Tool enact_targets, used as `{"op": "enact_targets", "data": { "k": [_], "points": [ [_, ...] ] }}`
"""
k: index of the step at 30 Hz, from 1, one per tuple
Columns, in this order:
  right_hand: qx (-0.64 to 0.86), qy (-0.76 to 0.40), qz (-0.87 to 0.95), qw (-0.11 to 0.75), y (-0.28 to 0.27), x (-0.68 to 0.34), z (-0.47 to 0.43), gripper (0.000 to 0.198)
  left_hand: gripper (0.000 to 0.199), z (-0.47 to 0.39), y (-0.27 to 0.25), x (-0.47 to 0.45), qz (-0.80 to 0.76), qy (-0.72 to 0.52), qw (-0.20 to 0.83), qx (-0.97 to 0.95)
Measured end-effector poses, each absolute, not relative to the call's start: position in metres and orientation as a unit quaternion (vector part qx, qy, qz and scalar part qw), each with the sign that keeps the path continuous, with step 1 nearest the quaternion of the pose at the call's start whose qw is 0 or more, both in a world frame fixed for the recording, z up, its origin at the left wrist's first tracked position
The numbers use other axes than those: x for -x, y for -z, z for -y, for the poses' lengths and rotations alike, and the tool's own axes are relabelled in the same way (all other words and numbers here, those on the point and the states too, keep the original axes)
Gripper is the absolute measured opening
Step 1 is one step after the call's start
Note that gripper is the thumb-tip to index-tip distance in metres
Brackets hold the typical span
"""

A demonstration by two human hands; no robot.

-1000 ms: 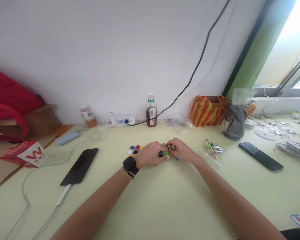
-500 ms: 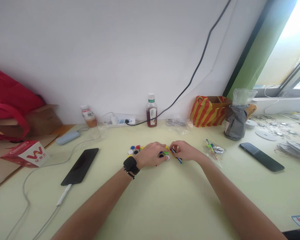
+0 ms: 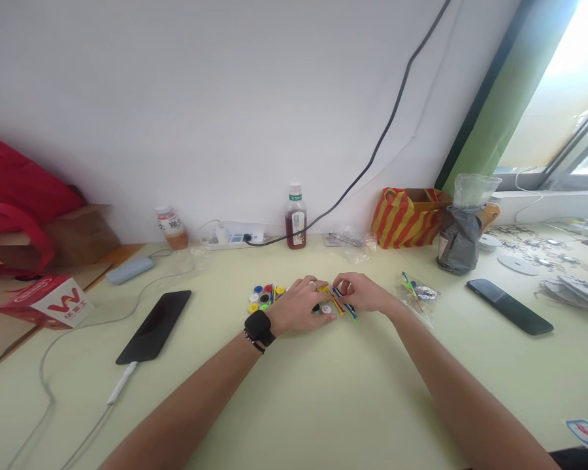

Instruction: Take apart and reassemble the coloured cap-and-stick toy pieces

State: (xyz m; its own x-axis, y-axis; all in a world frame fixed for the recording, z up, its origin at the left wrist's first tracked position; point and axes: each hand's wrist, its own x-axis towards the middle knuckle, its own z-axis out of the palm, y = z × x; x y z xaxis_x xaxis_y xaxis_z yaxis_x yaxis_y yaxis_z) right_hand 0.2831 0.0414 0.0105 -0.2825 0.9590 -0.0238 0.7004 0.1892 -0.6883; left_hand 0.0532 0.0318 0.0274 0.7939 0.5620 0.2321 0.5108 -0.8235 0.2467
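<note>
Several thin coloured plastic sticks (image 3: 342, 309), yellow, blue and red, lie at a slant between my two hands. My right hand (image 3: 361, 292) has its fingers pinched on the upper part of these sticks. From the left, my left hand (image 3: 301, 307) reaches over small round caps, thumb and forefinger spread apart, fingertips close to the sticks. A white cap (image 3: 326, 309) and a black cap (image 3: 316, 307) show between its thumb and forefinger. More round caps, such as a blue cap (image 3: 259, 289) and a yellow cap (image 3: 253, 307), lie left of it with other sticks (image 3: 274, 294).
A clear bag with sticks (image 3: 414, 292) lies right of my hands. Behind stand a brown drink bottle (image 3: 296, 222), a power strip (image 3: 235, 236) and a striped bag (image 3: 409, 219). Phones lie left (image 3: 154, 328) and right (image 3: 509, 307); a red-white box (image 3: 49, 301) sits far left.
My left thumb and forefinger have spread a little wider, uncovering more of the yellow stick and the caps. The right hand stays almost in place. The view has shifted slightly.
</note>
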Motion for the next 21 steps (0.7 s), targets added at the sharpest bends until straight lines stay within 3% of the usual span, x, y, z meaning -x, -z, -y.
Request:
{"op": "enact_targets", "data": {
  "k": [6, 13, 18, 21],
  "points": [
    [0.565, -0.280, 0.731, 0.262, -0.008, -0.283, -0.044, 0.018, 0.034, -0.025, -0.032, -0.057, -0.276, -0.143, 0.098, -0.946],
    [0.563, -0.372, 0.699, 0.237, -0.007, -0.284, -0.044, 0.019, 0.035, -0.031, -0.042, -0.052, -0.266, -0.136, 0.092, -0.950],
    [0.568, -0.345, 0.709, 0.236, -0.006, -0.280, -0.042, 0.013, 0.044, -0.058, -0.076, -0.015, -0.337, -0.202, 0.067, -0.917],
    [0.562, -0.354, 0.713, 0.226, -0.006, -0.279, -0.042, 0.014, 0.049, -0.067, -0.086, 0.015, -0.412, -0.173, 0.074, -0.891]
  ]
}}
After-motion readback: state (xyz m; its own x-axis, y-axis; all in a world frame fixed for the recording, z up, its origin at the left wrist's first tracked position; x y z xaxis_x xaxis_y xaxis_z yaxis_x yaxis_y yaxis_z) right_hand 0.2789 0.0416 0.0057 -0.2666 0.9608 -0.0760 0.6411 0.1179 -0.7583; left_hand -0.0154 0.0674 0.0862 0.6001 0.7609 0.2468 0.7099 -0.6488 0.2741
